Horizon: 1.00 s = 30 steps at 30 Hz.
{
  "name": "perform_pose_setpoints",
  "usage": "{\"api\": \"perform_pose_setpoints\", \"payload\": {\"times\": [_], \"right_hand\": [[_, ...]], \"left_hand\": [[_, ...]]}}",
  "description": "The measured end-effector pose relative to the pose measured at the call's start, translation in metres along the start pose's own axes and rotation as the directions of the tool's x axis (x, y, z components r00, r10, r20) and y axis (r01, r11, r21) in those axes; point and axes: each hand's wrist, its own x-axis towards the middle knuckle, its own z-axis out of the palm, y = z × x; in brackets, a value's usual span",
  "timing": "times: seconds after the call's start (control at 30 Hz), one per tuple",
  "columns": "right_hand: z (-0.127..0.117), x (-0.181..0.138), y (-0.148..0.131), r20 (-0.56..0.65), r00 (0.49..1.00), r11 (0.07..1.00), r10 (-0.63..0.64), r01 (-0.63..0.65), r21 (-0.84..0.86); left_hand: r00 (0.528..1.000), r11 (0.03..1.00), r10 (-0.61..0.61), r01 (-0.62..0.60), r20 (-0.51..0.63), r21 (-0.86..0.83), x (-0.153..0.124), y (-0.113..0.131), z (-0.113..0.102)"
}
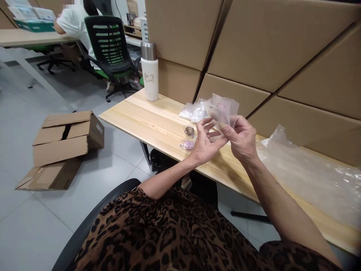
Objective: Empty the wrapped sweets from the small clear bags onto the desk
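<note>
Pinching a small clear pouch (222, 107) in the right hand (241, 139) above the wooden table (146, 116), bringing the loosely spread left hand (204, 145) to its lower edge. Working just over more pouches (194, 111), a brown disc (189, 131) and a pink packet (187, 145), flanked by a white flask (149, 71) and crumpled plastic sheet (310, 173).

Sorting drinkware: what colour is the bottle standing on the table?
White bottle, silver lid; head view.

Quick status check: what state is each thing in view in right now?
Small clear bag: held up, pinched by right hand.
Left hand: fingers spread at the bag's lower edge.
Flask: upright, capped.
Cardboard box: on floor, flaps ajar.
Large plastic sheet: crumpled on table.
</note>
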Motion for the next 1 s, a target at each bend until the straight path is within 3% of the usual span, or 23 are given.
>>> {"api": "perform_pose_setpoints", "payload": {"times": [0.17,0.33,0.5,0.57,0.7,0.83,1.0], "right_hand": [[0.001,-0.003,-0.004,0.045,0.993,0.979,-0.11,0.116,-0.166],[-0.002,0.01,-0.023,0.011,0.97,0.886,-0.244,0.228,-0.403],[-0.013,0.05,-0.05,0.034,0.953,0.744,-0.301,0.257,-0.617],[-0.015,0.067,-0.058,0.047,0.959,0.694,-0.278,0.234,-0.681],[-0.011,0.09,-0.071,0.056,0.967,0.567,-0.247,0.191,-0.801],[0.0,0.104,-0.091,0.064,0.983,0.431,-0.174,0.135,-0.892],[-0.006,0.124,-0.112,0.134,0.986,0.359,-0.095,0.16,-0.919]], "left_hand": [[0.999,0.995,-0.04,0.039,-0.009,-0.089,0.0,0.004,-0.001],[0.99,0.974,-0.129,0.117,-0.049,-0.195,0.01,0.005,-0.007],[0.921,0.956,-0.256,0.195,-0.294,-0.221,0.036,0.005,-0.027],[0.887,0.97,-0.24,0.205,-0.394,-0.131,0.041,0.003,-0.036],[0.837,0.962,-0.018,0.164,-0.547,0.22,0.039,-0.008,-0.053],[0.818,0.866,0.097,0.212,-0.567,0.453,0.041,-0.022,-0.076],[0.811,0.795,0.161,0.231,-0.562,0.561,0.043,-0.027,-0.093]]}}
